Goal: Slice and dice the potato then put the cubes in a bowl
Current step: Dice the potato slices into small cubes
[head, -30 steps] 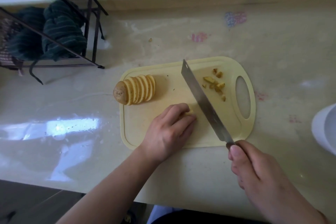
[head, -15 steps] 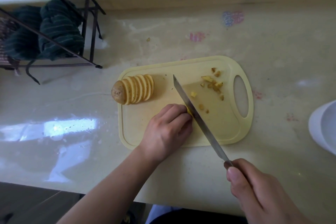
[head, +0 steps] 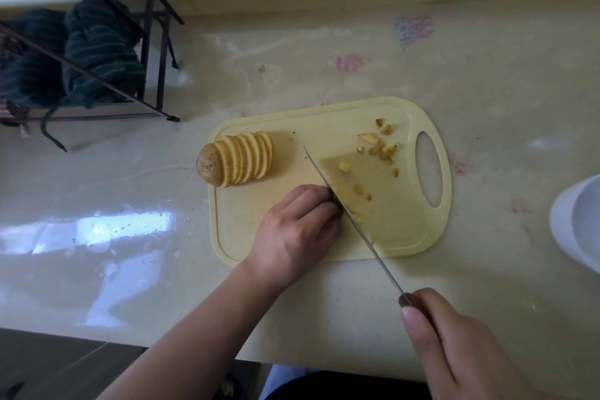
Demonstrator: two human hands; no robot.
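A pale yellow cutting board (head: 253,224) lies on the counter. On its left end sits a sliced potato (head: 234,163), the slices still leaning together. My left hand (head: 295,230) is curled over a small potato piece near the board's middle; the piece is mostly hidden under the fingers. My right hand (head: 454,347) grips the handle of a knife (head: 350,217), whose blade lies right against my left fingertips. Small potato cubes (head: 380,149) are scattered on the board's right half. A white bowl (head: 578,221) shows at the right edge.
A black wire rack (head: 152,52) with dark green striped cloth (head: 91,52) stands at the back left. A stray potato bit (head: 261,68) lies on the counter behind the board. The counter's front edge runs just below my arms.
The knife has swept from the board's right side leftwards to my left fingertips and come down on the held piece. A few fresh cubes lie right of the blade.
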